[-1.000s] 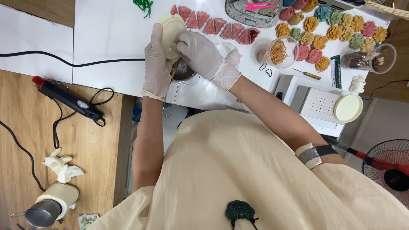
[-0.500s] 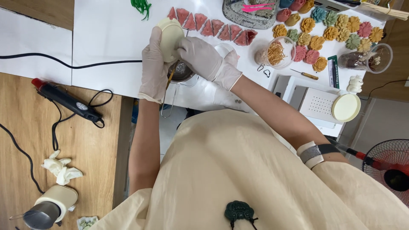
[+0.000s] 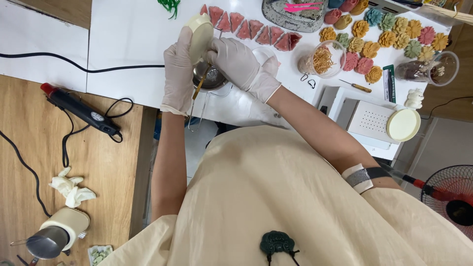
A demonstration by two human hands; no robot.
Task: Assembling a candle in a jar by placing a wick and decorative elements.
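We have both gloved hands up over the small round metal strainer bowl (image 3: 212, 79), and that bowl is our landmark. The left hand (image 3: 178, 74) is wrapped around a pale cream round mould (image 3: 199, 35), tilted on edge just above the bowl. The right hand (image 3: 236, 61) is closed on the thin brown-handled tool (image 3: 199, 88), which angles down across the bowl's rim. What sits inside the bowl we cannot make out.

Right of the bowl we see a clear round cup (image 3: 322, 60) holding pale yellow shreds. Further right stands a clear jar (image 3: 428, 69) with dark material in it. Beyond the bowl runs a row of red wedge-shaped pieces (image 3: 246, 27), and to the far right, flower-shaped pieces in orange, pink and green (image 3: 389, 29) are spread out. A cream round lid (image 3: 403, 124) lies on a white perforated box (image 3: 369, 120), down and right of the bowl.

All this rests on the white counter (image 3: 128, 44). Left of the bowl a black cable (image 3: 74, 64) crosses it. Below that, on the wooden surface (image 3: 29, 148), we spot a black heat tool with a red tip (image 3: 79, 111) and a crumpled white glove (image 3: 71, 189). A red-and-black fan (image 3: 451, 199) stands at the far right edge.
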